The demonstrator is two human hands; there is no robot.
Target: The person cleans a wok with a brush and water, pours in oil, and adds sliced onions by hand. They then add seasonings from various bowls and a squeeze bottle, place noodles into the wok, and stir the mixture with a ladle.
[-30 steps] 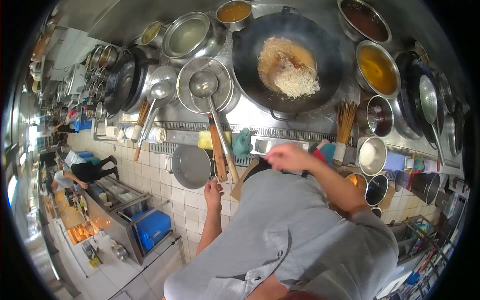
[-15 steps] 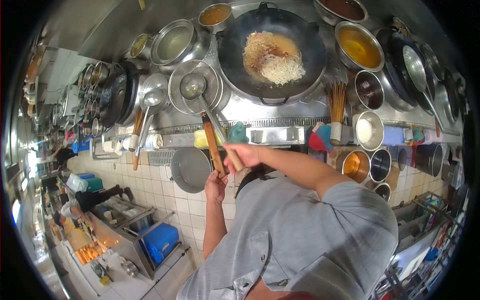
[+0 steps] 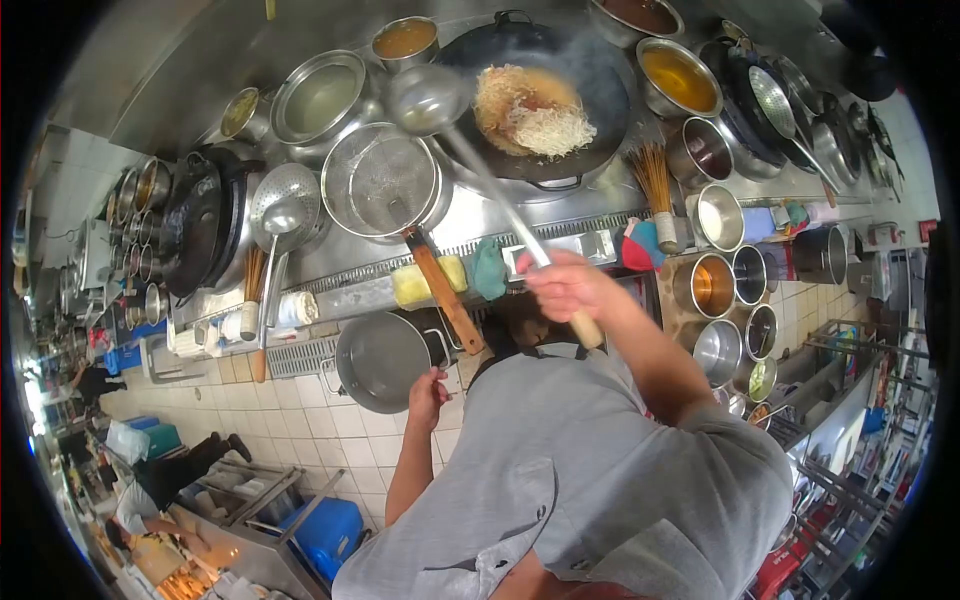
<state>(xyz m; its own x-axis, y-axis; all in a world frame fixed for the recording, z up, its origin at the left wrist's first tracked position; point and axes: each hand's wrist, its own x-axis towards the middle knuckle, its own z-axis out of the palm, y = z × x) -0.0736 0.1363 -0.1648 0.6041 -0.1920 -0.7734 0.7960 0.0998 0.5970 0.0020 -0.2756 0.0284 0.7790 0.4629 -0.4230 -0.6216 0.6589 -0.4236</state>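
My right hand point(image 3: 568, 290) is wrapped round the wooden grip of a long ladle point(image 3: 492, 187). The blurred ladle bowl is over the left rim of the black wok point(image 3: 600, 130), which holds noodles point(image 3: 550, 128) with brown sauce and steam. My left hand point(image 3: 428, 395) is low in front of my body, beside a grey pot point(image 3: 382, 360); its fingers are partly bent and a little apart, holding nothing visible. A wire strainer point(image 3: 380, 180) rests on a pot left of the wok, its wooden handle point(image 3: 443, 290) pointing toward me.
A perforated skimmer point(image 3: 285, 200) and a small ladle lie at left. Right of the wok are an oil bowl point(image 3: 680, 80), a bamboo brush point(image 3: 655, 185) and several metal pots. Cloths point(image 3: 488, 268) hang along the counter edge. A person point(image 3: 185, 475) works at the lower left.
My right hand has moved right and lifted the ladle out of the strainer toward the wok. My left hand has let go of the strainer handle and is now apart from it. The view has shifted.
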